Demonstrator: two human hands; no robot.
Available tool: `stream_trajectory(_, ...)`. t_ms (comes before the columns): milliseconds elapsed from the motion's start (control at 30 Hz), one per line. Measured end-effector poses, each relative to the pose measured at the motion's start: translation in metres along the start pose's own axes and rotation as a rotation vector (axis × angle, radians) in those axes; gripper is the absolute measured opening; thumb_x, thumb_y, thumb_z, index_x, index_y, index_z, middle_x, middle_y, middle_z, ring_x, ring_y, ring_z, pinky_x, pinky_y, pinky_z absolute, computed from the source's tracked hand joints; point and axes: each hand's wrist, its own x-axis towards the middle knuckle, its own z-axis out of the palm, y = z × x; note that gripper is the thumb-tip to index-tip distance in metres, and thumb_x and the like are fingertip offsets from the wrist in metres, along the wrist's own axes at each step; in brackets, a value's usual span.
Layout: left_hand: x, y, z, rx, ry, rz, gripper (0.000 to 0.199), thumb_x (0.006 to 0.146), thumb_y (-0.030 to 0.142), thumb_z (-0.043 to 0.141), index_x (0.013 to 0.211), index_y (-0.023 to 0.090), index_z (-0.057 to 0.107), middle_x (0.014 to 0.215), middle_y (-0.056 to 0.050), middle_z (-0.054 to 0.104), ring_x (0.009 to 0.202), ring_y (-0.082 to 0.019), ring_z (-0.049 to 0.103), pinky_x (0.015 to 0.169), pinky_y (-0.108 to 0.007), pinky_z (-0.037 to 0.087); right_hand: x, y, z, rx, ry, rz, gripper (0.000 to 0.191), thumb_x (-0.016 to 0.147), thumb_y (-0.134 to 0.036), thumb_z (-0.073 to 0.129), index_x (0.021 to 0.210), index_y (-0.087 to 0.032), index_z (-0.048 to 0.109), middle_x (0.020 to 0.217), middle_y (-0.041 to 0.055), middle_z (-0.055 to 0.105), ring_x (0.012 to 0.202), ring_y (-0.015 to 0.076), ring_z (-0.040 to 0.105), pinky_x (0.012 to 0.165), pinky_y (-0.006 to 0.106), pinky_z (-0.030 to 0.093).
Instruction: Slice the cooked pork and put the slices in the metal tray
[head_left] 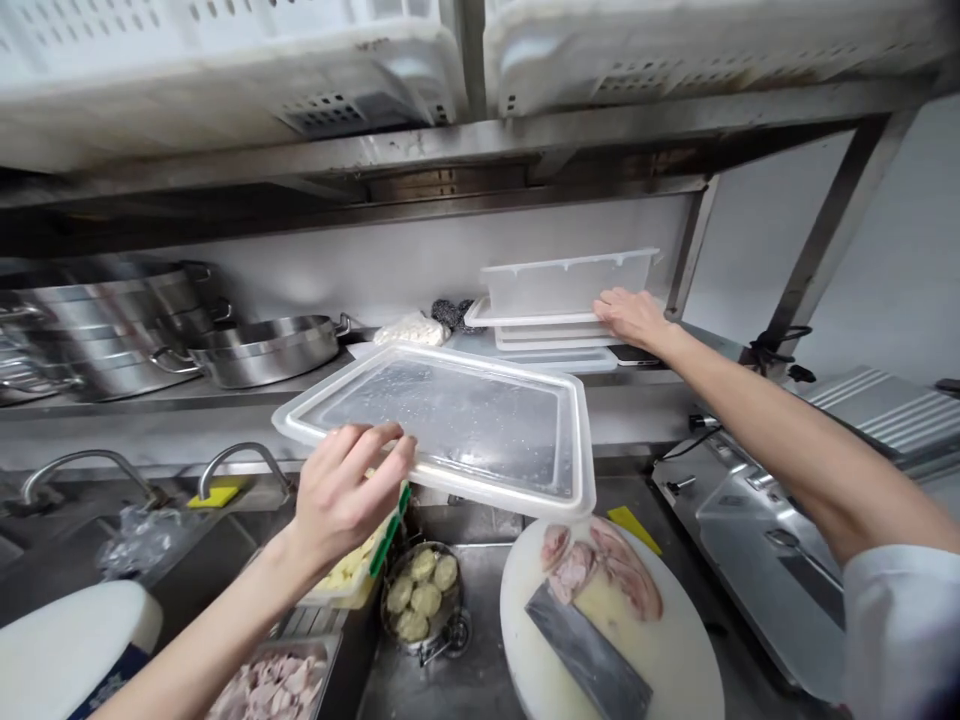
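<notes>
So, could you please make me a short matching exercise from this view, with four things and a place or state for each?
Things:
1. Left hand
2. Right hand
3. Broad grey blade
4. Shallow steel pan

Places and states:
A. Beside the stacked steel pots
B. Touching a translucent container
C. Lying on the round white board, by the raw meat
D. Holding a clear lid by its near edge

Right pairs: 1-D, 2-B, 3-C, 4-A
</notes>
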Motion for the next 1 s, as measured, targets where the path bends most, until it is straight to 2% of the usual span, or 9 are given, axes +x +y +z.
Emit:
stream_trajectory(100, -0.002, -0.003, 0.001, 0.013, -0.011, -0.011, 0.053, 0.071, 0.015, 0.057, 0.119, 0.035, 0.06, 0.097, -0.007, 0.073, 0.07, -0.025, 0.064, 0.062, -0.04, 0.052, -0.002, 0.0, 0.009, 0.021, -0.016, -0.081, 0.039, 0.102, -0.044, 0.039, 0.113, -0.012, 0.058, 0.114, 0.0148, 0.059, 0.101, 0.022, 0.05, 0.074, 0.03, 0.033)
stream_trajectory(200, -0.017, -0.009, -0.01, 0.013, 0.012, -0.079, 0.073, 0.064, 0.015, 0.06, 0.132, 0.042, 0.054, 0.097, -0.005, 0.074, 0.071, -0.029, 0.065, 0.062, -0.045, 0.053, -0.003, -0.002, 0.016, 0.013, -0.02, -0.136, 0.051, 0.097, -0.06, 0.041, 0.114, -0.014, 0.056, 0.112, 0.0143, 0.059, 0.1, 0.0232, 0.05, 0.073, 0.029, 0.032)
stream_trajectory(333, -0.036, -0.017, -0.028, 0.049, 0.068, -0.205, 0.094, 0.053, 0.018, 0.061, 0.138, 0.054, 0.047, 0.091, 0.001, 0.074, 0.068, -0.036, 0.065, 0.06, -0.056, 0.054, 0.003, -0.01, 0.018, -0.049, -0.013, -0.194, 0.046, 0.098, -0.052, 0.045, 0.119, -0.012, 0.054, 0.113, 0.0159, 0.059, 0.1, 0.0242, 0.051, 0.079, 0.032, 0.032)
stream_trajectory(433, -0.039, -0.017, -0.035, 0.063, 0.05, -0.233, 0.095, 0.052, 0.017, 0.062, 0.137, 0.056, 0.046, 0.092, 0.002, 0.075, 0.068, -0.037, 0.065, 0.063, -0.057, 0.054, 0.013, -0.019, 0.016, -0.077, 0.059, -0.106, 0.04, 0.097, -0.037, 0.05, 0.127, -0.01, 0.049, 0.117, 0.0185, 0.058, 0.103, 0.026, 0.051, 0.084, 0.035, 0.031)
stream_trajectory(567, -0.032, -0.006, -0.031, 0.031, 0.019, -0.164, 0.078, 0.061, 0.013, 0.063, 0.132, 0.045, 0.056, 0.095, -0.004, 0.075, 0.07, -0.032, 0.065, 0.063, -0.048, 0.053, 0.02, -0.032, 0.014, -0.078, 0.217, 0.081, 0.051, 0.095, -0.024, 0.047, 0.142, -0.009, 0.035, 0.122, 0.0214, 0.056, 0.107, 0.0291, 0.05, 0.086, 0.039, 0.03)
stream_trajectory(667, -0.027, 0.005, -0.021, 0.054, 0.037, -0.057, 0.051, 0.072, 0.008, 0.061, 0.118, 0.03, 0.064, 0.093, -0.007, 0.074, 0.072, -0.024, 0.065, 0.065, -0.038, 0.05, 0.02, -0.042, 0.018, -0.061, 0.163, 0.057, 0.045, 0.094, -0.02, 0.042, 0.137, -0.01, 0.04, 0.117, 0.0192, 0.059, 0.102, 0.0287, 0.051, 0.082, 0.037, 0.032)
stream_trajectory(767, -0.026, 0.013, -0.016, 0.068, 0.058, -0.005, 0.03, 0.081, 0.008, 0.058, 0.105, 0.023, 0.065, 0.093, -0.008, 0.072, 0.076, -0.019, 0.064, 0.07, -0.032, 0.048, 0.016, -0.047, 0.023, -0.043, 0.106, 0.047, 0.034, 0.092, -0.018, 0.04, 0.123, -0.009, 0.05, 0.111, 0.0193, 0.061, 0.099, 0.0285, 0.052, 0.077, 0.035, 0.034)
stream_trajectory(867, -0.032, 0.018, -0.022, 0.053, 0.055, -0.006, 0.025, 0.084, 0.008, 0.056, 0.103, 0.022, 0.065, 0.092, -0.008, 0.072, 0.078, -0.02, 0.065, 0.072, -0.032, 0.048, 0.013, -0.043, 0.022, -0.048, 0.14, 0.056, 0.03, 0.09, -0.016, 0.039, 0.115, -0.009, 0.053, 0.107, 0.02, 0.061, 0.097, 0.0286, 0.052, 0.075, 0.035, 0.034)
stream_trajectory(1000, -0.033, 0.01, -0.039, 0.055, 0.087, 0.001, 0.026, 0.078, 0.005, 0.065, 0.1, 0.02, 0.065, 0.085, -0.008, 0.073, 0.073, -0.021, 0.066, 0.069, -0.033, 0.049, 0.009, -0.039, 0.014, -0.024, 0.194, 0.08, 0.03, 0.092, -0.018, 0.037, 0.115, -0.009, 0.052, 0.105, 0.0197, 0.061, 0.099, 0.0291, 0.052, 0.073, 0.034, 0.035)
